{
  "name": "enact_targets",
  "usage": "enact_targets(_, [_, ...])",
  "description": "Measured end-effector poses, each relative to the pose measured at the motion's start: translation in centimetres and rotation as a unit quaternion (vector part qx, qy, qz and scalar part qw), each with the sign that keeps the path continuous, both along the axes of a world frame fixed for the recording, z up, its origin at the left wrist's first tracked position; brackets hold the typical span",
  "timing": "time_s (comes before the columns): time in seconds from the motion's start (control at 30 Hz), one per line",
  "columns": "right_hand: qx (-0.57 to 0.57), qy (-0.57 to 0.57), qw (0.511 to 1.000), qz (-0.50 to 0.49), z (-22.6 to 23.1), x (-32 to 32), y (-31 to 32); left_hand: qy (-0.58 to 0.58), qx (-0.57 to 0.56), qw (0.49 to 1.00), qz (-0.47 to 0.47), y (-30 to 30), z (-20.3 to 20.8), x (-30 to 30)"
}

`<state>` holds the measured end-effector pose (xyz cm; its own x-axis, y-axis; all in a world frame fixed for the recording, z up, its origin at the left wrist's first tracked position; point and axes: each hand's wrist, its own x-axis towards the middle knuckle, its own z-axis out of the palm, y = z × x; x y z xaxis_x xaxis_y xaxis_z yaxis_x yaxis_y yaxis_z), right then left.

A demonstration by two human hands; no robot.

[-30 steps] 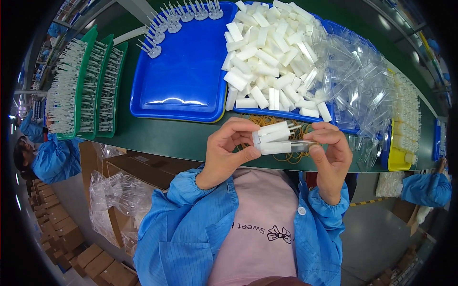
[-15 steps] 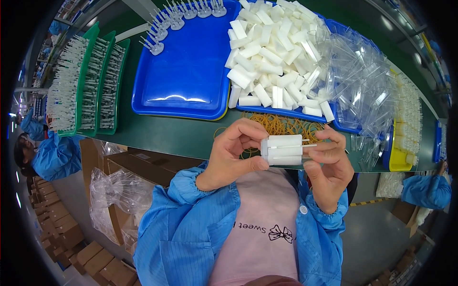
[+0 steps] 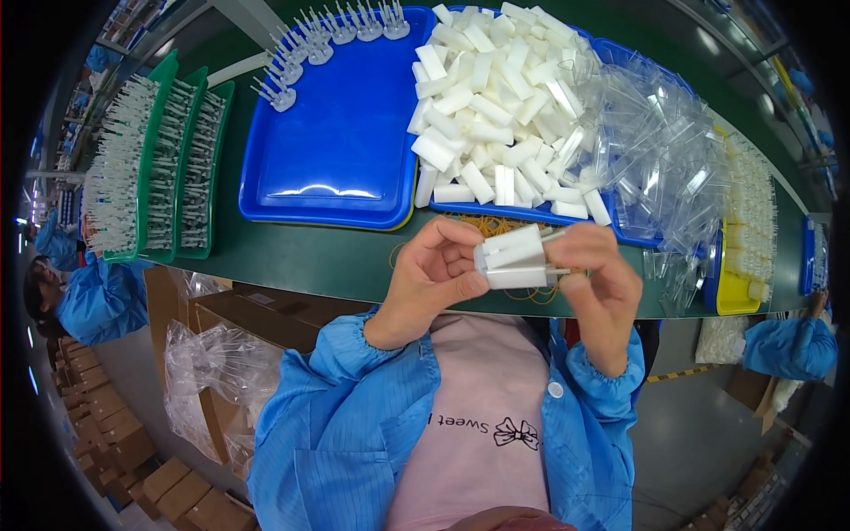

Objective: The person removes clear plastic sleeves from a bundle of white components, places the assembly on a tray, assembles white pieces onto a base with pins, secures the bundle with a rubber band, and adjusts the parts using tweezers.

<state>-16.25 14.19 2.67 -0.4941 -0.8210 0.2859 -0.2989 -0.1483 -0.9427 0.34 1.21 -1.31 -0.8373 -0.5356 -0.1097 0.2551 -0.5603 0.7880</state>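
Both hands hold a small bundle of white rectangular plastic pieces (image 3: 512, 258) just above the near edge of the green table (image 3: 301, 257). My left hand (image 3: 434, 274) grips the bundle's left end with thumb and fingers. My right hand (image 3: 598, 274) pinches its right end, where thin pins stick out. Yellow rubber bands (image 3: 496, 226) lie on the table right behind the bundle. A heap of the same white pieces (image 3: 496, 97) fills a blue tray (image 3: 460, 208) beyond.
A second blue tray (image 3: 341, 133) at left carries several small pronged parts (image 3: 301, 49) along its far edge. Green racks (image 3: 168, 168) of white parts stand far left. Clear plastic bags (image 3: 660, 150) pile up at right beside a yellow tray (image 3: 730, 296). Other people in blue sleeves work at both sides.
The bundle has tilted and shifted slightly in my hands, staying over the table's near edge. My fingers have regripped its ends.
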Motion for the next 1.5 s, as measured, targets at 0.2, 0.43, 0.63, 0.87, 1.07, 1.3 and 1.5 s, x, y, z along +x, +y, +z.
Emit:
enact_targets(0.2, [0.052,0.341,0.924,-0.162,-0.5,-5.0,-3.6,0.000,0.007,1.000,0.014,-0.2,0.0,-0.2])
enact_targets(0.43, [0.169,0.557,0.776,-0.243,-2.1,-7.2,-7.0,-0.001,0.011,1.000,0.004,-0.2,-0.1,-0.2])
enact_targets(0.63, [0.097,0.532,0.814,-0.211,-1.7,-6.2,-6.9,0.006,0.007,1.000,0.017,-0.2,-0.1,-0.3])
enact_targets(0.87, [-0.018,0.171,0.979,-0.113,0.3,-4.7,-4.5,0.004,-0.004,0.999,0.039,-0.2,0.3,0.1])
enact_targets(1.07, [-0.092,-0.102,0.986,-0.097,1.3,-2.0,-2.8,0.035,-0.168,0.980,0.098,-0.1,-0.4,-0.2])
enact_targets(1.3, [-0.099,-0.185,0.974,-0.087,0.4,-1.0,-2.7,-0.004,-0.416,0.895,0.160,-0.2,0.0,0.0])
enact_targets(1.5, [-0.088,-0.198,0.974,-0.066,0.0,-0.4,-2.4,-0.041,-0.373,0.914,0.155,0.5,1.4,-0.1])
